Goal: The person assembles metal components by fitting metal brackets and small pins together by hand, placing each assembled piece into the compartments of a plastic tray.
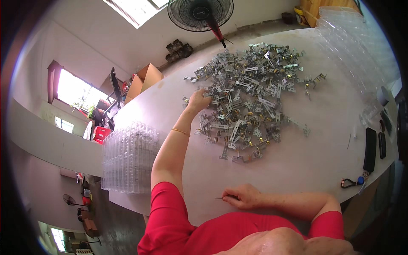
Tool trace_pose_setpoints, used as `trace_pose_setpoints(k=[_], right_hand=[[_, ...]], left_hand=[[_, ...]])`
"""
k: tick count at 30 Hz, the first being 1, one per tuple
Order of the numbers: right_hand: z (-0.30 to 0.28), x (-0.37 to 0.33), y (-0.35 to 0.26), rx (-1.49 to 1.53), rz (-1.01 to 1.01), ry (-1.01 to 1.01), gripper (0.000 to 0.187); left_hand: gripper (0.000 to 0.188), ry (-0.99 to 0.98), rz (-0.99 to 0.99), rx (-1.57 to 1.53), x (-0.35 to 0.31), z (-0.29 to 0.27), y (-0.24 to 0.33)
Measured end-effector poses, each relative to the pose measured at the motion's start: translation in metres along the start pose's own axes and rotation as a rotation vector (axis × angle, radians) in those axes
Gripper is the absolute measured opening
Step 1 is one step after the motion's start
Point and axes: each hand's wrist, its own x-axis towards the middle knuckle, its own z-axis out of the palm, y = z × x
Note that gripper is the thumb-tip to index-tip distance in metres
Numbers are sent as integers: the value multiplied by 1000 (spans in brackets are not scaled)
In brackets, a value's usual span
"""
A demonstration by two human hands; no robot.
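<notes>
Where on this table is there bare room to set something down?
Bare table lies between the pile of metal parts and the dark cases, and between the pile and the right hand. It is crowded where the left hand reaches, and by the clear trays.

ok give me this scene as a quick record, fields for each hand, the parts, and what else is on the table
left hand: left hand reaches into the near-left edge of the pile, fingers on the parts
right hand: right hand rests on the table near the body, pinching a thin pin
parts: heap of grey metal brackets, some with brass bits, mid-table
left side: stack of clear plastic trays at the table edge
right side: black flat case
beyond table: standing fan
</notes>
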Motion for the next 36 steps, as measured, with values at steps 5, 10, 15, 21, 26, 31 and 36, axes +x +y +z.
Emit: trace_pose_setpoints(k=[5,10,15,21,26,31,36], right_hand=[[-4,-2,2,-16,24,15,17],[0,2,-4,17,-14,39,14],[-6,3,-3,62,-5,24,13],[-2,3,1,86,14,32,13],[-1,2,0,107,28,50,15],[-3,2,-7,94,95,17,16],[-4,1,-5,74,88,26,17]], left_hand=[[63,-102,-165,-72,-13,-24,48],[64,165,88,327,37,-40,31],[67,204,160,240,83,-20,41],[69,213,75,269,120,-7,26],[60,145,140,350,119,2,11],[49,16,168,216,100,-14,12],[45,-244,209,300,83,-34,28]])
